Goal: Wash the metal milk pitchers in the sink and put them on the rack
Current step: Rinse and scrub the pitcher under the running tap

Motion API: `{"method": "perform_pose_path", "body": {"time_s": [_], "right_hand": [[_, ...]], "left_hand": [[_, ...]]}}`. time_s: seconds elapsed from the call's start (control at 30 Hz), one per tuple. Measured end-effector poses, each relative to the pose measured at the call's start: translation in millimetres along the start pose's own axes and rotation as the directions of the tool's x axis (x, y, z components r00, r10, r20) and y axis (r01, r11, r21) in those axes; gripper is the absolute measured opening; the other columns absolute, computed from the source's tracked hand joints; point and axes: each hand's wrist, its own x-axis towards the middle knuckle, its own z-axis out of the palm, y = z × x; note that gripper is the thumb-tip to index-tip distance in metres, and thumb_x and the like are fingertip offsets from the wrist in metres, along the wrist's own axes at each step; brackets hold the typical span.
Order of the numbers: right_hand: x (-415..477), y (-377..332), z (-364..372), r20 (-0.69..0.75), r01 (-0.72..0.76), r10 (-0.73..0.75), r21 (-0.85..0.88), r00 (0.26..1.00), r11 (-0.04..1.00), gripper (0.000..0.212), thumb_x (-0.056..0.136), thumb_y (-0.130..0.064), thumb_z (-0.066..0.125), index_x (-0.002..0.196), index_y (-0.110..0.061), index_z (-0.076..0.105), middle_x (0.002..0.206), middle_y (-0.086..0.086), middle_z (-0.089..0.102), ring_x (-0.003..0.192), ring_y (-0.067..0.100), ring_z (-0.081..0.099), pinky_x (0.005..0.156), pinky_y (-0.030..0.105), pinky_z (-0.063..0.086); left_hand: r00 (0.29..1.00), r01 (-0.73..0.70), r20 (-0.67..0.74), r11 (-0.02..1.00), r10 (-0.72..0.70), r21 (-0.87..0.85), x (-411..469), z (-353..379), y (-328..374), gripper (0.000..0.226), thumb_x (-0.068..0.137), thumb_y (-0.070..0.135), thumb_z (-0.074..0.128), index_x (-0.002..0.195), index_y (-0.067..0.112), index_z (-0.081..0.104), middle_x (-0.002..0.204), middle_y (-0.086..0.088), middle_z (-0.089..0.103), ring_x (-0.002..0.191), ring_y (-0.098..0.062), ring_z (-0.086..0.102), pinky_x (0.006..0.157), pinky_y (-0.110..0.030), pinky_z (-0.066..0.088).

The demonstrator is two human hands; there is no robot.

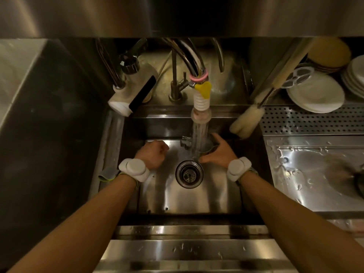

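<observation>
The right hand (222, 152) gripped a metal milk pitcher (209, 144) low in the sink (189, 201), thumb on the near side and fingers curled round the far side, holding it upright just beyond the drain (189, 173). Water (199, 131) ran from the white ribbed faucet nozzle (201, 102) straight into the pitcher's open mouth. The left hand (152, 153) was clenched into a fist, with nothing visible in it, over the sink floor to the left of the drain, apart from the pitcher. Both wrists wore white bands (the left one (134, 169), the right one (238, 168)). A pale bottle brush (246, 123) leaned over the sink's back right corner. To the right, the perforated rack (311, 121) carried a stack of white plates (315, 96) at its far edge, and nearer lay a wet steel surface (307, 174) beaded with drops.
</observation>
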Motion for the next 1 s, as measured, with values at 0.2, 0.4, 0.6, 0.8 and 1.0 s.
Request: {"method": "perform_pose_path", "body": {"time_s": [0.2, 0.4, 0.6, 0.8, 1.0], "right_hand": [[-1, 3, -4, 0.138, -0.010, 0.021, -0.079, 0.990, 0.997, 0.082, 0.057, 0.005, 0.085, 0.129, -0.013, 0.050, 0.115, -0.002, 0.063, 0.099, 0.008, 0.061, 0.087, 0.021, 0.052], [4, 3, 12, 0.158, -0.016, 0.023, -0.043, 0.987, 0.999, 0.088, 0.051, -0.008, 0.089, 0.129, -0.017, 0.051, 0.117, 0.001, 0.065, 0.108, 0.019, 0.063, 0.090, 0.035, 0.054], [1, 1, 1, 0.066, -0.028, 0.030, -0.035, 0.997, 0.999, 0.081, 0.056, 0.002, 0.086, 0.127, -0.017, 0.049, 0.109, -0.004, 0.063, 0.102, 0.015, 0.062, 0.080, 0.023, 0.051], [0, 7, -2, 0.230, -0.024, 0.066, -0.179, 0.971, 0.984, 0.079, 0.054, -0.006, 0.087, 0.125, -0.020, 0.056, 0.115, -0.001, 0.066, 0.107, 0.020, 0.064, 0.085, 0.037, 0.057], [-2, 0, 12, 0.148, 0.000, 0.008, -0.050, 0.989, 0.999, 0.088, 0.057, 0.002, 0.086, 0.132, -0.018, 0.046, 0.116, -0.002, 0.062, 0.105, 0.014, 0.061, 0.082, 0.021, 0.052]], "left_hand": [[1.000, 0.015, 0.025, 1.000, -0.015, 0.021, 1, -3, -5, 0.028, 0.085, 0.015, 0.053, 0.109, 0.021, 0.067, 0.118, -0.006, 0.068, 0.111, -0.027, 0.062, 0.099, -0.039, 0.048], [0.999, 0.031, 0.034, 0.998, -0.033, 0.046, 2, -6, -12, 0.031, 0.085, 0.014, 0.052, 0.110, 0.023, 0.067, 0.117, -0.004, 0.068, 0.109, -0.025, 0.063, 0.097, -0.039, 0.050], [0.999, 0.027, 0.031, 0.999, -0.029, 0.041, -1, -5, -15, 0.031, 0.087, 0.015, 0.051, 0.113, 0.023, 0.065, 0.120, -0.004, 0.066, 0.112, -0.025, 0.061, 0.100, -0.040, 0.048], [0.999, -0.008, 0.040, 0.999, 0.006, 0.046, -2, -2, -12, 0.030, 0.089, 0.014, 0.049, 0.113, 0.019, 0.065, 0.121, -0.003, 0.066, 0.115, -0.024, 0.060, 0.101, -0.036, 0.047], [1.000, -0.013, 0.008, 1.000, 0.013, 0.005, -3, -3, -7, 0.028, 0.088, 0.013, 0.051, 0.111, 0.019, 0.065, 0.116, -0.007, 0.068, 0.111, -0.025, 0.062, 0.100, -0.039, 0.048]]}}
